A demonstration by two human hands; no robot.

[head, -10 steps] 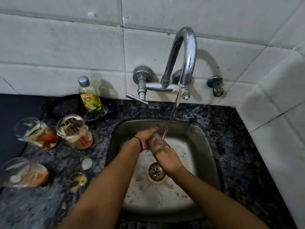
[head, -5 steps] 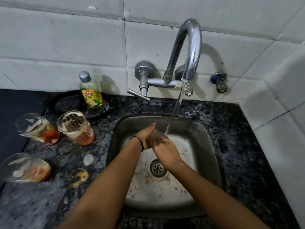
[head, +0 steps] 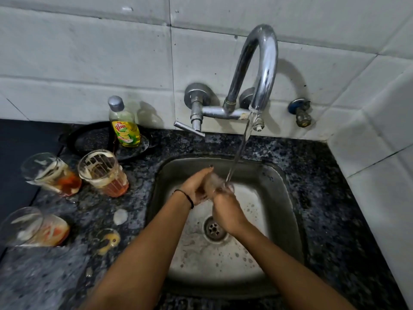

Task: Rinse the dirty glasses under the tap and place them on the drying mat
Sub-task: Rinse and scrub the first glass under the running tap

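While water runs on from the tap (head: 263,63), the left hand (head: 196,186) has folded over the glass (head: 220,185), where a second ago its fingers stood straighter beside it. The right hand (head: 226,209) grips the glass from the near side. Both hands hold it over the sink (head: 283,209), with the stream striking its right end. The rinse looks to be midway, and other dirty glasses (head: 102,173) wait on the surface (head: 335,209) to the left.
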